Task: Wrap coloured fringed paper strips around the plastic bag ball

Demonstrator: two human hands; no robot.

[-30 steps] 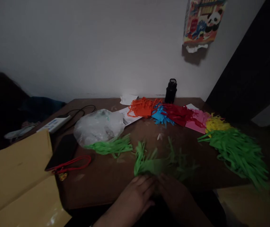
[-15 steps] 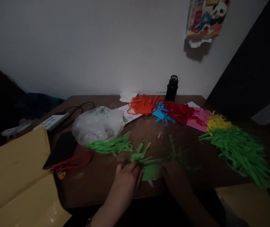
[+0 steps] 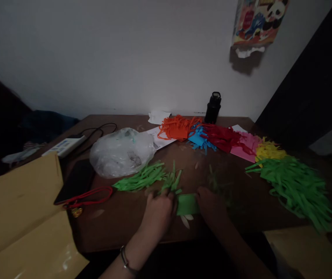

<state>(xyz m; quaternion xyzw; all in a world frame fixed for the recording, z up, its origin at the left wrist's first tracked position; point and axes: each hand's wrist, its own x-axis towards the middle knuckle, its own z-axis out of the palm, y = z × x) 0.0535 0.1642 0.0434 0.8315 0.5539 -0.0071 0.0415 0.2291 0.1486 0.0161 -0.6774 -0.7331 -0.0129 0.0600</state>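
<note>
Green fringed paper point(image 3: 187, 204), light and floppy: both hands, left point(image 3: 158, 211) and right point(image 3: 211, 205), are pressing its uncut band; how far their fingers curl, cannot tell.

Your left hand point(image 3: 158, 211) and right hand point(image 3: 211, 205) are bare, with no gloves or rings that you can make out in the dim light. A thin bracelet point(image 3: 125, 260) circles your left wrist. Both forearms show no sleeves.
</note>
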